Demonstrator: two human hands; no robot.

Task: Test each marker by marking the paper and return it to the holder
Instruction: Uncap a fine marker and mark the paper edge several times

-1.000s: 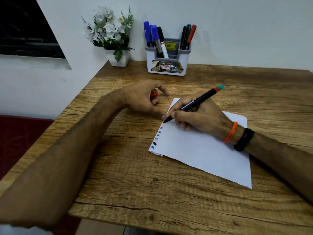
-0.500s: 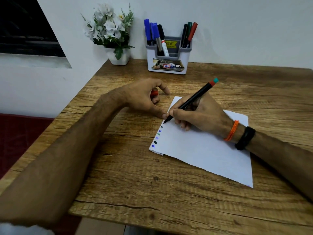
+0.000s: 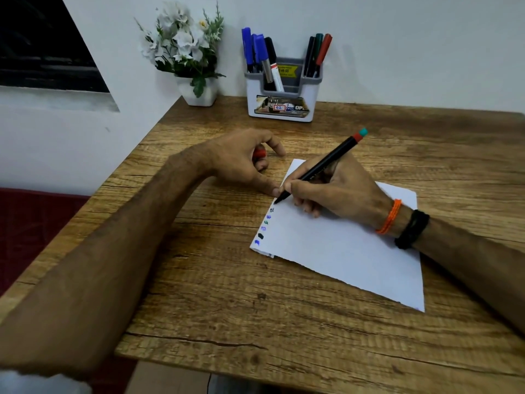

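R hand (image 3: 338, 191) grips a black marker (image 3: 321, 166) in a writing pinch, fingers curled tight round the lower barrel. Marker's long axis runs diagonal: tip down and toward the near-left, at the left edge of the paper (image 3: 346, 245), red-and-teal tail end up and away to the far-right, pointing roughly toward the wall side right of the holder (image 3: 281, 106). Barrel tilted, not upright. Tip sits at or just on the sheet; can't tell if it's pressing.

Paper lies flat on the wood table (image 3: 227, 308), nearer the camera than the holder and a bit to its right. Down the sheet's left edge, below the tip, a short column of test marks (image 3: 264, 226): black scribble, blue, green, blue, black, blue.

L hand (image 3: 241, 163) rests on the table just left of the paper, between sheet and holder, loosely curled w/ a red cap (image 3: 259, 153) tucked inside the fingers; thumb tip is beside the marker tip at the paper's edge.

Holder stands at the table's far edge against the wall. Its left part has blue and black markers, right part has black, green and red ones, all standing tail up, leaning slightly. Flower pot (image 3: 199, 92) sits just left of the holder. R wrist wears an orange band (image 3: 389, 217) and a black band (image 3: 412, 228).
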